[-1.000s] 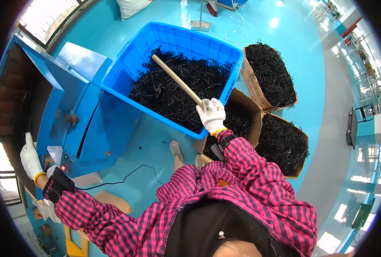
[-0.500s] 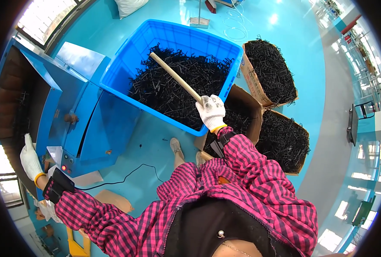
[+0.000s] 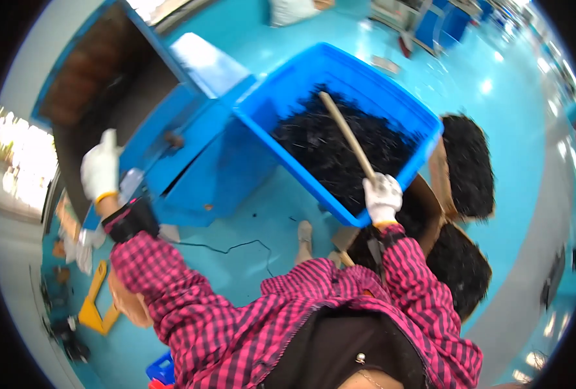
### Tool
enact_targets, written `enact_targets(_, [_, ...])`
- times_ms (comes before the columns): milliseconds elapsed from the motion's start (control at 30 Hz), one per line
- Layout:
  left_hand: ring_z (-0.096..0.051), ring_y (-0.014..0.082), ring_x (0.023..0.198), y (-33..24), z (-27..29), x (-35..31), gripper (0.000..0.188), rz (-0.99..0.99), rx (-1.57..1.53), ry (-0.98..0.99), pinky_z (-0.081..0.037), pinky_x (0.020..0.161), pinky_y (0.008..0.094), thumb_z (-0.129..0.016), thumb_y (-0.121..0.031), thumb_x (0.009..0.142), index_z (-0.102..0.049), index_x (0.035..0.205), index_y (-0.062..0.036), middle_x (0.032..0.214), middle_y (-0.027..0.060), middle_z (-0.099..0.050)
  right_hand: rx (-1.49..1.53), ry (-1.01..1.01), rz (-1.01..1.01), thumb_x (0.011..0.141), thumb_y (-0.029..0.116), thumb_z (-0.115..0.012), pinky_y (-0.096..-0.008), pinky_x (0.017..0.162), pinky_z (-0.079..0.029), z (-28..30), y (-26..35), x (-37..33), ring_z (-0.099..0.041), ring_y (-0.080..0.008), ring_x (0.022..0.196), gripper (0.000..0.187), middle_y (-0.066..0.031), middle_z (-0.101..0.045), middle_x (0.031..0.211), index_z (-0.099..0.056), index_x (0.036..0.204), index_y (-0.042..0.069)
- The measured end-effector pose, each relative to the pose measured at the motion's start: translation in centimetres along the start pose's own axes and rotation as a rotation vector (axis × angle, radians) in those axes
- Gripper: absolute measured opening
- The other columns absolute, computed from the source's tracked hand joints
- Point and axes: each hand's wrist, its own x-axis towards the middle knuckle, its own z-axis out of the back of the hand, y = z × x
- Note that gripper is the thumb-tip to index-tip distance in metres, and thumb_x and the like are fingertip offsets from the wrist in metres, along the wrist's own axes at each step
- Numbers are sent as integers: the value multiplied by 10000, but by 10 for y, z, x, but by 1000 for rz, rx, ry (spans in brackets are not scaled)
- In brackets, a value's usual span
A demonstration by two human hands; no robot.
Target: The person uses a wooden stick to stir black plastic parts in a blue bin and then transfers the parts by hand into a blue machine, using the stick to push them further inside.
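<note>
My right hand (image 3: 383,196), in a white knit glove, grips a pale wooden stick (image 3: 347,135). The stick slants away over a big blue plastic bin (image 3: 304,170) with a heap of small black bent pieces (image 3: 340,155) inside. That hand is at the bin's near right rim. At left, my gloved left hand (image 3: 101,170) is raised beside the blue machine (image 3: 164,126), its fingers stretched upward and slightly blurred. It holds nothing that I can see. Behind it lies the machine's dark hollow drum (image 3: 109,78).
Cardboard boxes full of black pieces stand right of the bin, one box (image 3: 467,165) at the far side and another box (image 3: 459,266) nearer. A black cable (image 3: 226,251) crosses the floor. A yellow frame (image 3: 95,311) lies at lower left.
The view has swung left, so the machine and bin appear farther right. The right hand keeps its hold on the stick. The left hand shows more upright beside the machine.
</note>
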Motion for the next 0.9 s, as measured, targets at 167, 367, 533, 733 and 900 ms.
enact_targets(167, [-625,429,984,4,-11,-1,651,11,29,-75,-464,883,495,-401,-603,923,-744,899,-50,975,238,-678,-82,-141,118,877,343,-632,-427,878,-476,-20,-17,-7,-595,-305,946,238,-81,-641,885,-650,938,114])
enact_targets(367, [-652,400,966,-8,-3,-14,620,135,15,-63,-500,854,488,-422,-603,918,-760,875,-86,984,206,-695,-61,-189,116,859,329,-663,-417,894,-478,-21,-8,-9,-596,-303,949,230,-95,-635,849,-646,925,110])
enact_targets(533, [-669,386,940,-12,5,-17,604,195,-28,-70,-518,831,488,-436,-595,924,-766,854,-94,977,181,-713,-64,-89,9,858,339,-657,-417,901,-475,-7,-2,-8,-601,-304,947,244,-101,-649,852,-643,913,102])
enact_targets(733, [-684,358,917,-13,2,-15,603,212,-22,-32,-528,803,477,-422,-578,946,-766,855,-91,951,166,-723,-84,-88,32,864,360,-644,-419,901,-473,-12,-4,-8,-607,-304,940,259,-103,-659,841,-639,896,103])
enact_targets(900, [-698,274,836,-11,4,-15,591,171,40,-15,-537,714,427,-403,-558,977,-767,907,-98,858,125,-721,-90,-113,52,868,375,-638,-423,905,-470,-12,-4,-8,-610,-307,939,272,-108,-666,833,-641,897,104])
